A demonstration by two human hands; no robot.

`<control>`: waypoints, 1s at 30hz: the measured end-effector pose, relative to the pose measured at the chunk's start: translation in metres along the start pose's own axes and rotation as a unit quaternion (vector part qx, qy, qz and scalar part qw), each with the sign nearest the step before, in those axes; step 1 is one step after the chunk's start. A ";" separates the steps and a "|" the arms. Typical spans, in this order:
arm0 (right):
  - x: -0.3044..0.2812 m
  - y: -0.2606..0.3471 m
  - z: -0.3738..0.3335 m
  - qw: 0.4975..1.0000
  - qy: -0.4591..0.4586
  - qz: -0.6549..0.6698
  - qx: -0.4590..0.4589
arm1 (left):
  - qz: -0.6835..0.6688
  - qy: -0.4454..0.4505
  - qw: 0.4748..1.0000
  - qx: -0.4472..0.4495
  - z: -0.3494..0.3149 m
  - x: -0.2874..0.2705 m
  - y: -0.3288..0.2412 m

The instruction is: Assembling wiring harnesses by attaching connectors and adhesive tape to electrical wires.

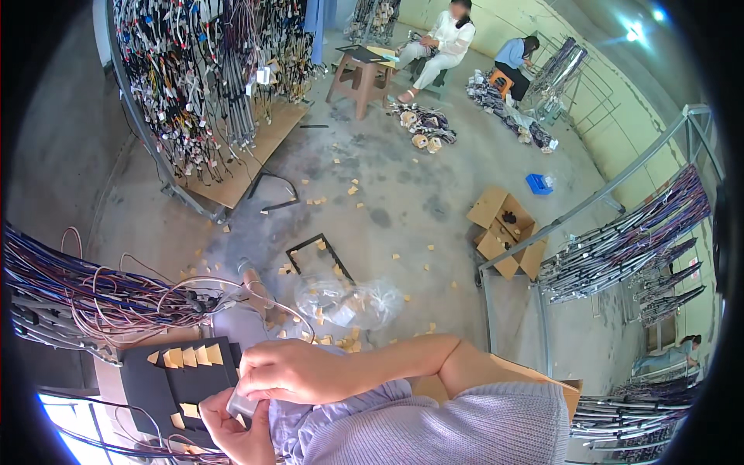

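Note:
My right hand (291, 373) reaches in from the right and has its fingers bent down in a pinch. Just below it, my left hand (236, 434) is curled with thumb and fingers together. Between them they grip a small whitish piece (242, 404), mostly covered by the fingers, so its kind does not show. Beside the hands lies a black board (147, 395), bearing a row of tan paper labels (186, 357) and a few loose ones lower down. A bundle of dark and reddish wires (101, 298) hangs to the left, with thin loops trailing near my hands.
Tan scraps and a crumpled clear plastic bag (349, 302) lie on the floor ahead. An open cardboard box (508, 232) and a metal rack with cable bundles (628, 240) stand right. Wire harnesses (201, 85) hang far left. Other people sit working in the distance.

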State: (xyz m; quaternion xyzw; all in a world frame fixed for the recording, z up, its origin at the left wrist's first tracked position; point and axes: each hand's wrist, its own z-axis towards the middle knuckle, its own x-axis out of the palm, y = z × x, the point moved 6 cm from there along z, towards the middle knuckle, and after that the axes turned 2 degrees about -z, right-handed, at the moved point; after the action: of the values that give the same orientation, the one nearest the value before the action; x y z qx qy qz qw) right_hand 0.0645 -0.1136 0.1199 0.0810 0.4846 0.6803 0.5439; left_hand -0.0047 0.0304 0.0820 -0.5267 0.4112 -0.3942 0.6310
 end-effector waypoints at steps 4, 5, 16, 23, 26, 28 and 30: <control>0.006 -0.011 -0.002 0.999 0.014 -0.004 0.038 | 0.017 0.003 1.000 0.006 0.002 0.000 0.001; 0.005 -0.011 -0.001 0.999 0.014 -0.004 0.038 | 0.029 0.004 1.000 0.006 0.002 0.000 0.002; 0.003 -0.014 -0.004 0.997 0.045 -0.048 0.050 | 0.066 0.011 0.998 0.004 0.004 0.009 0.004; 0.002 -0.015 0.000 0.993 0.085 -0.005 0.082 | 0.114 0.035 0.993 0.013 0.002 0.012 0.007; 0.002 -0.024 -0.002 0.981 0.090 0.052 0.166 | 0.082 0.029 0.996 -0.027 0.003 0.012 0.018; 0.006 -0.025 -0.003 0.993 0.093 -0.005 0.072 | 0.065 0.025 0.997 -0.042 0.005 0.012 0.018; 0.005 -0.028 -0.001 0.993 0.100 -0.008 0.055 | 0.054 0.009 0.997 -0.052 0.008 0.015 0.016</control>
State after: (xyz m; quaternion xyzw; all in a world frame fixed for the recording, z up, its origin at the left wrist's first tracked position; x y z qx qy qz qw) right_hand 0.0802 -0.1116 0.0966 0.0386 0.5737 0.6530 0.4929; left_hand 0.0089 0.0216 0.0659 -0.5322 0.4644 -0.3426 0.6194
